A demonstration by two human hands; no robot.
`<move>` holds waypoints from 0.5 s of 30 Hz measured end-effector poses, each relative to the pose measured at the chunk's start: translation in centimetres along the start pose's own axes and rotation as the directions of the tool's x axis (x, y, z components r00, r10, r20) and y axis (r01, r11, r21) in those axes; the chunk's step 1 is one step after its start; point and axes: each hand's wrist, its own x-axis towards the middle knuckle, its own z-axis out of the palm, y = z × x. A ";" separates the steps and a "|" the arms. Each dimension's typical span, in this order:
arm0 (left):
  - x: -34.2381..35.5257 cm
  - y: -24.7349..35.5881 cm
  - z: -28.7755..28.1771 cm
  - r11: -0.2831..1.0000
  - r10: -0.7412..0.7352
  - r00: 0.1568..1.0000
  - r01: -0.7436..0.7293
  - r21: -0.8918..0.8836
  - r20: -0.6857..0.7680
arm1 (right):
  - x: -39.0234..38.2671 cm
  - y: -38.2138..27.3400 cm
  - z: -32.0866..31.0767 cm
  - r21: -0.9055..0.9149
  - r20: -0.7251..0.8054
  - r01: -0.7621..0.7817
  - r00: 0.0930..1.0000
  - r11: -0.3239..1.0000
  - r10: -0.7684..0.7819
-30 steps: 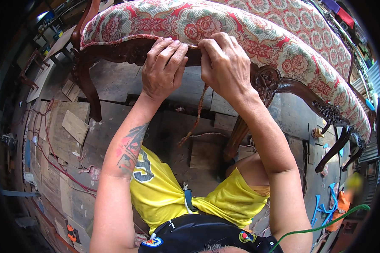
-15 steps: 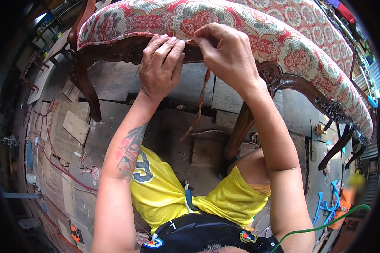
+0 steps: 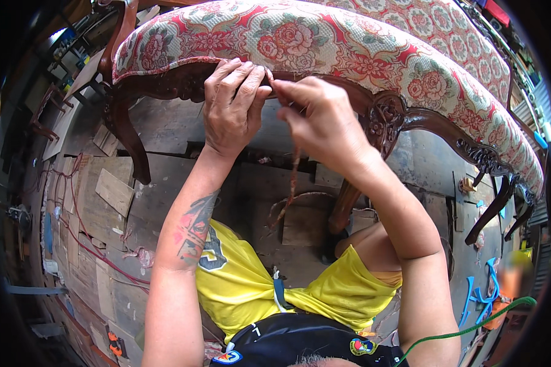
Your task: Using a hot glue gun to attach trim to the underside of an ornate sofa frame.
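Nearest, the yellow shorts [image 3: 245, 284] showed between the forearms, with a green cord [image 3: 459, 329] curving in at the right. Beyond them, both hands met at the front edge of the settee [image 3: 361, 43], left of that edge's middle. The left hand [image 3: 234, 111] lay against the lower border of the cover, fingers bent and close together; whether its grip pinched anything, I could not tell. Just beside it, the right hand [image 3: 323, 113] had a narrow grip — thumb and forefinger on the reddish trim strip [image 3: 271, 76], which came out from beside the left fingers. A twisted tail [image 3: 294, 177] hung under the right hand toward the floor [image 3: 159, 214], blurred at its end.

Left of the hands, patterned piping [image 3: 165, 67] followed the border to the settee's left front corner. Dark carved wood [image 3: 386, 116] ran below the cover on the right. On the floor lay a loose board [image 3: 114, 191] and red cables [image 3: 98, 252] to the left, blue pieces [image 3: 488, 293] to the right. Farthest off — the settee's floral back [image 3: 434, 33].
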 end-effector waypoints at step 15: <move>0.3 1.2 0.4 0.995 -0.090 0.995 0.088 -0.047 -0.041 | -13.5 2.9 -18.1 0.248 0.663 -0.529 0.704 0.812 0.256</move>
